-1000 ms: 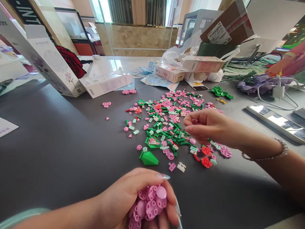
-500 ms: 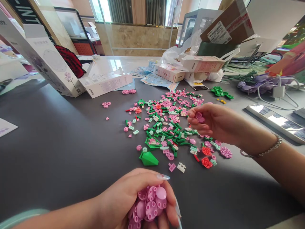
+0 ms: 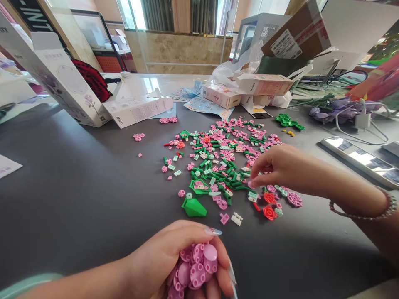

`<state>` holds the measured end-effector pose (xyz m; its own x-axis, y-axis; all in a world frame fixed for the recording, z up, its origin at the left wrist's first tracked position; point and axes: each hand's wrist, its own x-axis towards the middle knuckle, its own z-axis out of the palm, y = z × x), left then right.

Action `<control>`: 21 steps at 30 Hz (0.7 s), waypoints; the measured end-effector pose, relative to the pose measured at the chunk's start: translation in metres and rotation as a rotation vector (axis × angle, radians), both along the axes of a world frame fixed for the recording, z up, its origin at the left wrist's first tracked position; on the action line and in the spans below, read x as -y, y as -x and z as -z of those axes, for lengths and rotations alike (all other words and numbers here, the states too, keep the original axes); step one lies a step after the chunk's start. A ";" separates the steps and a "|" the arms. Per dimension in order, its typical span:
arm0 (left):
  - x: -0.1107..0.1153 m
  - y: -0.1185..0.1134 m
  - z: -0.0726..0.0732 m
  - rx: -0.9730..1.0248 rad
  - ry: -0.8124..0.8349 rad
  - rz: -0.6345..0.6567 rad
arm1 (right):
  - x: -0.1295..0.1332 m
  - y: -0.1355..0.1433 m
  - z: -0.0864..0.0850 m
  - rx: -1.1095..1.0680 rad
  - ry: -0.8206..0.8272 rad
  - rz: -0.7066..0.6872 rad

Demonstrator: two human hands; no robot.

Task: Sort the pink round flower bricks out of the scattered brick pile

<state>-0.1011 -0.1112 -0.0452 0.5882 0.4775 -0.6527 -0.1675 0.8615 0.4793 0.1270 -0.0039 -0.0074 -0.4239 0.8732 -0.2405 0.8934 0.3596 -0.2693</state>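
My left hand (image 3: 174,253) is cupped around a heap of pink rounded building-block pieces (image 3: 198,265) at the bottom of the view. Over the right side of a pile of small toy bricks (image 3: 224,162), my right hand (image 3: 277,168) reaches down, palm turned away. Its thumb and fingertips pinch a pink oval piece (image 3: 250,184), partly covered by them. Whether other pieces sit inside the curled fingers is hidden. Red rose pieces (image 3: 269,212) and a pink lattice piece (image 3: 294,199) lie just below this hand. A green faceted piece (image 3: 193,207) lies above my left hand.
White cartons (image 3: 137,110) stand at the back left. Opened pink boxes (image 3: 222,95), leaflets and plastic wrap crowd the back. Green leaf pieces (image 3: 288,121) lie at the back right, near a power strip (image 3: 358,160) and purple flowers (image 3: 333,110).
My right hand has turned palm-down and lowered onto the pink oval piece. The pink pieces seen in its fingers before are now out of sight. My left hand stays put.
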 end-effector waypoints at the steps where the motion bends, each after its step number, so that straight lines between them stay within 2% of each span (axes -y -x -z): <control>1: 0.000 0.000 0.000 -0.001 0.001 -0.005 | 0.002 0.002 0.000 0.043 -0.021 -0.007; 4: 0.000 0.001 0.002 -0.003 0.011 0.003 | 0.005 0.006 0.004 0.108 -0.063 -0.017; 9: -0.001 0.002 0.002 0.027 -0.008 0.006 | 0.006 0.004 0.011 0.085 -0.119 -0.075; 11: -0.002 0.001 0.002 0.033 -0.033 -0.002 | 0.005 0.003 0.011 0.070 -0.090 -0.079; 14: -0.002 0.001 0.003 0.033 -0.024 0.018 | 0.001 0.001 0.009 0.009 0.043 -0.081; 18: -0.002 0.001 0.004 0.016 -0.015 0.016 | -0.003 -0.001 0.006 -0.277 0.132 -0.060; 21: -0.003 0.001 0.002 0.004 0.007 0.036 | -0.004 -0.002 0.003 -0.620 0.229 0.068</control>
<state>-0.1025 -0.1082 -0.0472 0.6074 0.4517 -0.6534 -0.1388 0.8703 0.4726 0.1293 0.0002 -0.0101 -0.4894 0.8587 -0.1521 0.5670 0.1808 -0.8037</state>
